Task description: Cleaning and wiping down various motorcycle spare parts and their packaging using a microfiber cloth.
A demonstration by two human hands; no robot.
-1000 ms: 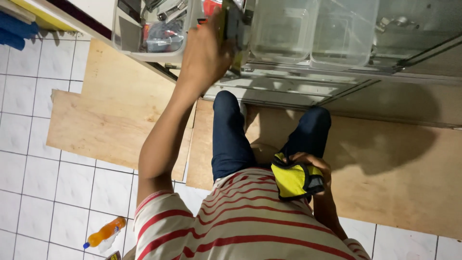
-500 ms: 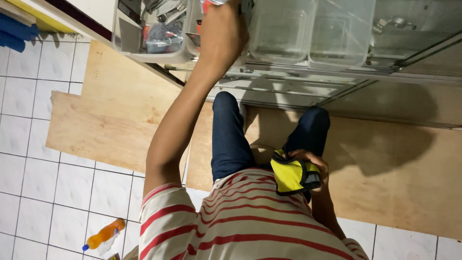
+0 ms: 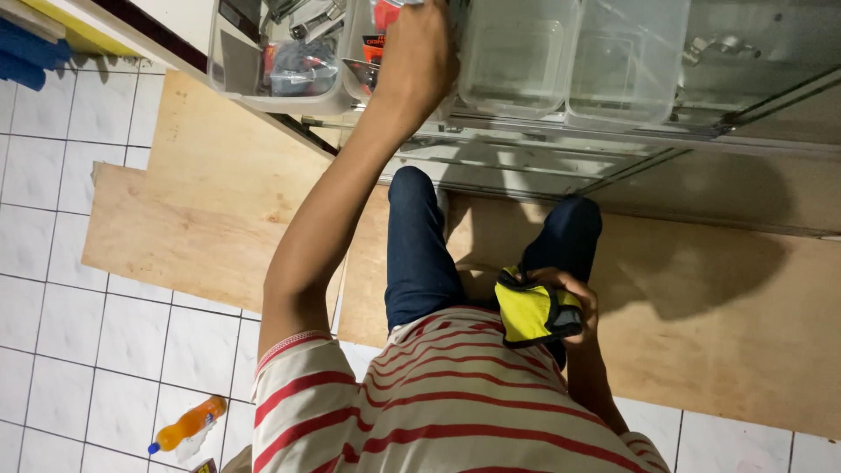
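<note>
Head cam looks straight down. Left hand [image 3: 419, 54] is up at top centre of frame, arm stretched out, fingers curled over a red-and-black packet [image 3: 378, 31] at the edge of a clear plastic bin [image 3: 263, 92]. Looks like a grip on the packet, but the back of the hand hides the fingertips, so can't tell for sure. That bin sits upper left w/ metal tools [image 3: 307, 17] and dark bits inside. Two more clear bins [image 3: 517, 61] stand just right of the hand, on a glass shelf [image 3: 701, 131] running across the top right.

Right hand [image 3: 565, 302] is lower centre-right, down by the thigh, closed around a yellow-and-black folded cloth item [image 3: 530, 311]; fingers wrap its right side.

Person wears a red-and-white striped shirt [image 3: 438, 412] and dark blue jeans [image 3: 420, 254], standing on plywood sheets [image 3: 201, 201] laid over white floor tiles [image 3: 70, 350]. An orange bottle w/ blue cap [image 3: 186, 426] lies on the tiles at bottom left.
</note>
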